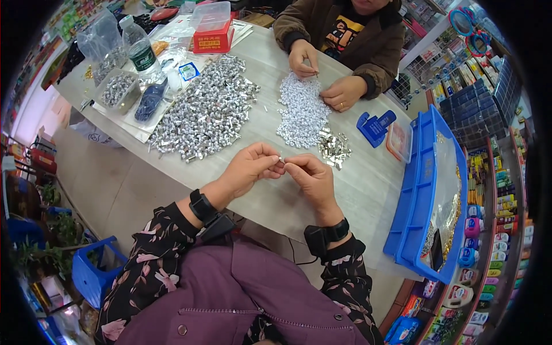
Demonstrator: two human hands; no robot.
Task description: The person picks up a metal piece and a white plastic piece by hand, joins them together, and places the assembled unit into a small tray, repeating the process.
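Note:
My left hand and my right hand meet over the table's near edge. Their fingertips pinch a tiny silvery-white piece, mostly covered by the fingers, so its exact kind is not clear. Just beyond my right hand lies a small heap of shiny metal pieces. Farther off is a pile of small white plastic pieces. To the left spreads a large heap of small parts in white and silver. Across the table, a co-worker's two hands handle the white pile.
A blue crate stands along the table's right edge, near a blue plastic case and a clear tub. At the back left are a water bottle, a filled clear container and a red box. A blue stool stands lower left.

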